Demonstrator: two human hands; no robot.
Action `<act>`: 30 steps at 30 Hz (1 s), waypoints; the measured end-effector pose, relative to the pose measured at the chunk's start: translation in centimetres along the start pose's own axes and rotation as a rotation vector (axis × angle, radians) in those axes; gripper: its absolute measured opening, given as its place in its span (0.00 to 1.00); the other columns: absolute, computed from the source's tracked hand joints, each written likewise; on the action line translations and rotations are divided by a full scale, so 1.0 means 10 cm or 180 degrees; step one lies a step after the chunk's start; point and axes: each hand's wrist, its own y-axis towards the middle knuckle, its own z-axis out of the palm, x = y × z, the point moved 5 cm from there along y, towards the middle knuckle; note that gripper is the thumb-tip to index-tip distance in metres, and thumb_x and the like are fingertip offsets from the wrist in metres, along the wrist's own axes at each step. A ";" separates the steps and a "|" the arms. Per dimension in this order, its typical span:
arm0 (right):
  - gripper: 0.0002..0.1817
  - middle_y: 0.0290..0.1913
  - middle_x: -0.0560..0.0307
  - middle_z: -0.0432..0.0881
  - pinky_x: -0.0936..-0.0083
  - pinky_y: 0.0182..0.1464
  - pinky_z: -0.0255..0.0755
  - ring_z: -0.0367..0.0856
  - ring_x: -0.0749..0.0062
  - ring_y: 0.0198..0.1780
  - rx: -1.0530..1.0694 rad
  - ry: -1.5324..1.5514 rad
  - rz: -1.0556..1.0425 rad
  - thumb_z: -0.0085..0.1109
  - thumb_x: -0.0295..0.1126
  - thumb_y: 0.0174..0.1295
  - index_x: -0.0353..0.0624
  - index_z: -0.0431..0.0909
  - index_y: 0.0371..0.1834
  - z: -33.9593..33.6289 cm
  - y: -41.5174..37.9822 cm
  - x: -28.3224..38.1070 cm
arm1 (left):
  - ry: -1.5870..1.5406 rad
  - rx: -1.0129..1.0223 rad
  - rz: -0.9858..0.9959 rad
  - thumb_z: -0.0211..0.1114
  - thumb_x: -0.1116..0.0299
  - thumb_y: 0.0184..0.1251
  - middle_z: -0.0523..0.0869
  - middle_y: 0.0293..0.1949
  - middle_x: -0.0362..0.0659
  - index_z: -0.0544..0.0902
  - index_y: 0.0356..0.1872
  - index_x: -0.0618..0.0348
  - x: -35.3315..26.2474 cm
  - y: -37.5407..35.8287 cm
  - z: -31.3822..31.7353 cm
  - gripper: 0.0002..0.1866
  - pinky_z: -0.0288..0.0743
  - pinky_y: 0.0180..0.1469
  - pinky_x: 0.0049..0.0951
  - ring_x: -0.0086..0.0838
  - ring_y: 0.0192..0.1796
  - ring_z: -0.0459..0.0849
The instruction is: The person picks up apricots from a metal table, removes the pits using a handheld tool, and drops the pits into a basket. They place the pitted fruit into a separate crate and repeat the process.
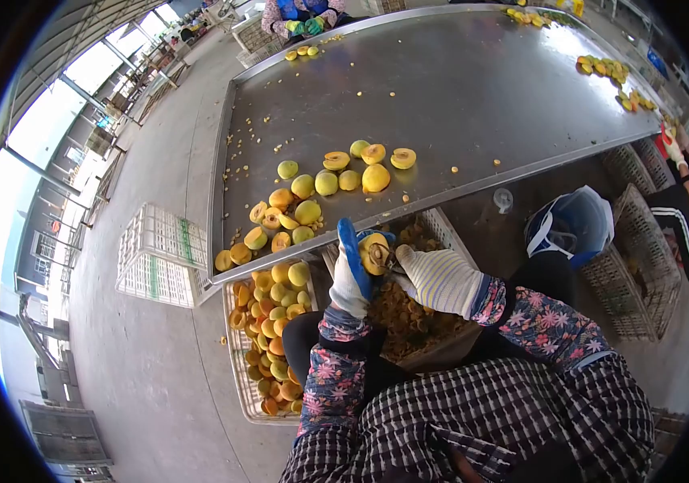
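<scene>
My left hand (pixel 350 270), in a blue and white glove, is wrapped round a cut yellow fruit (pixel 374 253) just off the table's front edge. My right hand (pixel 439 279), in a striped white glove, is closed at the fruit's right side, on a small metal tool (pixel 394 268) that is mostly hidden. Below both hands is a crate of brown scraps (pixel 417 322). Whole and halved fruit (pixel 326 183) lie on the metal table (pixel 304 113) beyond my hands. A white crate (pixel 240 362) full of fruit halves stands at the left of my legs.
An upturned white crate (pixel 159 249) stands left of the table. To the right are a blue bucket (pixel 574 225) with a white liner and mesh crates (pixel 642 266). Co-workers' gloved hands show at the far edge (pixel 306 27) and right corner (pixel 670 145).
</scene>
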 end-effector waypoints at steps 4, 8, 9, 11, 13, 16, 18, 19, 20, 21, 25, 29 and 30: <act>0.17 0.32 0.40 0.84 0.52 0.34 0.77 0.85 0.42 0.34 0.0117 0.0269 0.0263 0.58 0.39 0.68 0.35 0.70 0.47 0.02 -0.03 -0.03 | 0.0185 -0.0135 -0.0386 0.42 0.33 0.77 0.86 0.42 0.44 0.83 0.49 0.65 -0.04 0.02 0.05 0.39 0.78 0.56 0.29 0.28 0.46 0.84; 0.19 0.33 0.36 0.84 0.52 0.36 0.77 0.84 0.41 0.36 -0.0075 0.0892 0.0460 0.57 0.39 0.69 0.32 0.69 0.50 0.10 0.04 -0.11 | 0.0257 -0.0705 0.1160 0.42 0.40 0.81 0.84 0.46 0.48 0.76 0.57 0.68 -0.13 0.04 0.27 0.35 0.79 0.59 0.34 0.33 0.49 0.84; 0.20 0.33 0.36 0.83 0.52 0.37 0.77 0.84 0.40 0.37 -0.0155 0.1020 0.0462 0.57 0.39 0.69 0.31 0.69 0.51 0.13 0.06 -0.12 | 0.0366 -0.0992 0.1707 0.42 0.42 0.82 0.84 0.48 0.50 0.73 0.62 0.69 -0.15 -0.01 0.39 0.34 0.79 0.60 0.36 0.36 0.50 0.85; 0.21 0.33 0.35 0.83 0.52 0.39 0.77 0.84 0.39 0.37 -0.0281 0.1269 0.0372 0.57 0.39 0.69 0.30 0.69 0.53 0.20 0.06 -0.12 | 0.1054 -0.1143 0.2187 0.43 0.44 0.82 0.84 0.46 0.49 0.77 0.55 0.68 -0.22 -0.05 0.50 0.31 0.79 0.58 0.35 0.33 0.48 0.84; 0.22 0.34 0.35 0.83 0.52 0.41 0.77 0.84 0.39 0.39 -0.0390 0.1505 0.0192 0.57 0.40 0.69 0.30 0.69 0.54 0.20 0.07 -0.07 | 0.0482 -0.0975 0.1578 0.45 0.45 0.82 0.84 0.43 0.48 0.77 0.54 0.68 -0.18 -0.03 0.36 0.30 0.79 0.58 0.35 0.33 0.47 0.85; 0.22 0.36 0.36 0.84 0.53 0.43 0.77 0.84 0.39 0.41 0.0463 0.1162 0.0362 0.58 0.40 0.69 0.31 0.69 0.55 0.14 0.07 -0.07 | 0.0708 -0.0356 0.0863 0.46 0.48 0.83 0.87 0.40 0.46 0.77 0.52 0.69 -0.23 0.03 0.18 0.27 0.80 0.55 0.32 0.31 0.42 0.86; 0.21 0.37 0.37 0.84 0.54 0.43 0.77 0.84 0.40 0.41 0.0456 0.1098 0.0193 0.58 0.40 0.69 0.32 0.70 0.54 0.28 0.04 -0.15 | 0.1293 0.0054 0.0924 0.46 0.48 0.83 0.87 0.41 0.46 0.76 0.53 0.68 -0.24 -0.01 0.17 0.27 0.81 0.52 0.31 0.31 0.41 0.86; 0.20 0.37 0.37 0.84 0.54 0.44 0.77 0.84 0.40 0.42 0.0457 0.1060 0.0100 0.58 0.40 0.69 0.33 0.71 0.53 0.27 0.05 -0.13 | 0.1648 0.0156 0.1141 0.47 0.48 0.82 0.87 0.42 0.46 0.76 0.55 0.67 -0.32 -0.08 0.25 0.27 0.81 0.51 0.30 0.31 0.42 0.86; 0.20 0.38 0.37 0.84 0.54 0.44 0.77 0.84 0.40 0.42 0.0467 0.1089 0.0071 0.58 0.40 0.70 0.33 0.71 0.53 0.23 0.06 -0.14 | 0.1755 0.0191 0.1218 0.48 0.48 0.82 0.87 0.42 0.46 0.76 0.55 0.66 -0.33 -0.07 0.25 0.27 0.81 0.51 0.31 0.31 0.43 0.86; 0.19 0.39 0.37 0.84 0.54 0.44 0.77 0.84 0.41 0.42 0.0474 0.1121 0.0043 0.58 0.40 0.70 0.33 0.72 0.52 0.17 0.08 -0.17 | 0.1526 0.0121 0.1149 0.48 0.47 0.82 0.87 0.42 0.46 0.76 0.56 0.66 -0.32 -0.05 0.21 0.27 0.81 0.51 0.31 0.32 0.44 0.86; 0.18 0.42 0.35 0.84 0.57 0.47 0.77 0.83 0.41 0.45 0.0044 0.1026 0.0285 0.56 0.41 0.72 0.34 0.73 0.51 0.15 0.10 -0.24 | 0.0185 -0.0442 0.0830 0.48 0.46 0.81 0.87 0.43 0.47 0.77 0.56 0.65 -0.15 0.09 0.14 0.28 0.81 0.52 0.32 0.33 0.46 0.86; 0.23 0.42 0.42 0.85 0.63 0.48 0.77 0.85 0.54 0.45 0.0175 0.1684 0.0097 0.55 0.45 0.74 0.34 0.73 0.58 0.42 0.08 -0.31 | 0.0834 -0.0615 0.1122 0.47 0.44 0.81 0.88 0.38 0.49 0.81 0.47 0.67 -0.25 0.04 0.26 0.31 0.81 0.49 0.34 0.34 0.42 0.87; 0.24 0.41 0.45 0.85 0.66 0.47 0.77 0.85 0.58 0.44 0.0231 0.1745 -0.0080 0.55 0.46 0.74 0.36 0.73 0.60 0.63 0.04 -0.43 | 0.1151 -0.0488 0.1194 0.48 0.43 0.81 0.88 0.36 0.49 0.82 0.45 0.68 -0.30 0.01 0.30 0.31 0.81 0.48 0.34 0.34 0.40 0.87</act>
